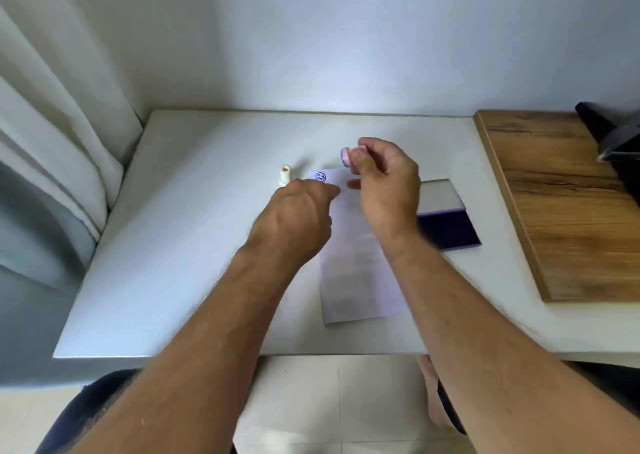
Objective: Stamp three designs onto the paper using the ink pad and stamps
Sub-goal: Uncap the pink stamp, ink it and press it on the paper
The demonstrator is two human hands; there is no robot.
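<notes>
Paper (360, 273) lies flat on the white table (173, 246), long side running away from me, w/ one round blue print (320, 177) at its far left corner, so I judge 1 of 3 designs done. My right hand (384, 180) pinches a small pink stamp (347, 156) btw thumb and fingers, lifted off the sheet, inked face tilted left, prob so I can check the face or aim the next press. My left hand (298, 211) sits knuckles-up at the paper's far left edge, fingers curled under; can't tell if it pins the sheet or grips sth. Just beyond it stands a cream stamp (285, 175), slim plastic cylinder, upright. Ink pad (450, 227) lies open right of the paper: dark flat pad, pale lid hinged back. Further right, a wood-grain board (561, 211), matte.
</notes>
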